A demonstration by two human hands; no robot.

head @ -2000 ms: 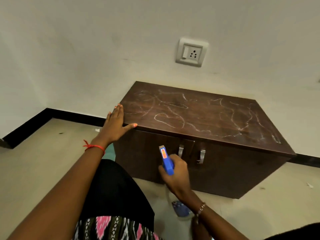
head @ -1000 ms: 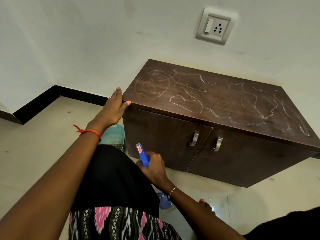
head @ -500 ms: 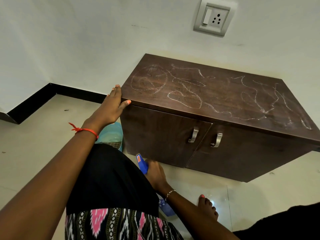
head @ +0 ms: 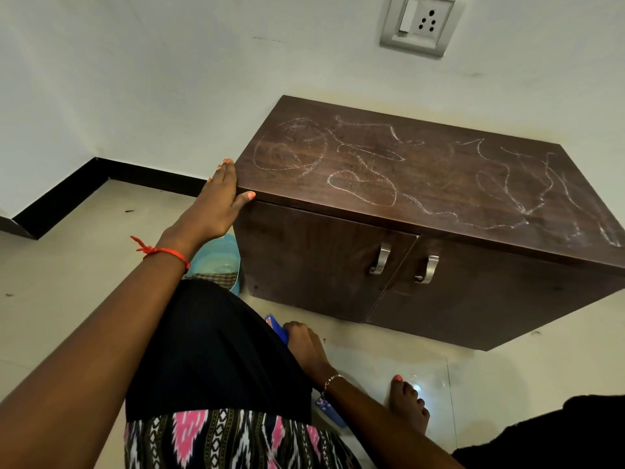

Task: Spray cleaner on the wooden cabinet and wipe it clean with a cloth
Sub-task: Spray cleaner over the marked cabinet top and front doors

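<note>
A low dark wooden cabinet (head: 439,184) stands against the wall, its top covered with white chalk scribbles. My left hand (head: 216,201) rests on the cabinet's near left corner, fingers straight along the side edge and thumb on the front edge. Low in front of the cabinet, my right hand (head: 304,346) grips the blue head of a spray bottle (head: 279,330), most of it hidden behind my knee. A chequered cloth (head: 216,277) lies in a light blue basin (head: 220,255) on the floor by the cabinet's left side.
Two metal handles (head: 404,264) sit at the middle of the cabinet doors. A wall socket (head: 419,23) is above the cabinet. My bent knee in black fabric fills the lower centre, and my bare foot (head: 407,404) is on the tiled floor at right.
My right hand has lowered the spray bottle from cabinet-door height down toward the floor, behind my knee. My left hand stays on the corner. The view has tilted downward.
</note>
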